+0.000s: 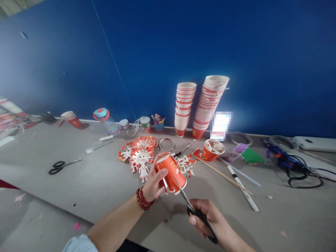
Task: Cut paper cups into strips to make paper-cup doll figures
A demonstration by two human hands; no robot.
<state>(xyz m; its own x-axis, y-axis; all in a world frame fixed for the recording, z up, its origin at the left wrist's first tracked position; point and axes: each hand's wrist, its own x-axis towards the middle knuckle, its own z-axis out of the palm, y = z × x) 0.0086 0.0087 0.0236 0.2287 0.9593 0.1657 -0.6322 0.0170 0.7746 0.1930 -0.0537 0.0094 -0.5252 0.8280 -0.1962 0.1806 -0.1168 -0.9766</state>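
My left hand [156, 178], with a beaded bracelet on its wrist, is closed around an orange paper cup [172, 173] tilted over the table. Strips cut into the cup's side hang at its lower left. In my right hand [206, 218] is a pair of black-handled scissors [191, 206]. Their blades reach the cup's lower edge and lie against its side. Behind my left hand lie several cut paper figures [141, 159] with drawn faces and fringed orange-and-white edges. Paper scraps [187, 164] are scattered just beyond the cup.
Two tall stacks of paper cups [185, 105] stand against the blue wall. A scrap-filled cup [213, 151], a wooden stick [225, 176] and a glue gun [285, 157] lie to the right. Another pair of scissors [61, 166] and a ruler [98, 147] lie left. The table's front edge [52, 203] runs below.
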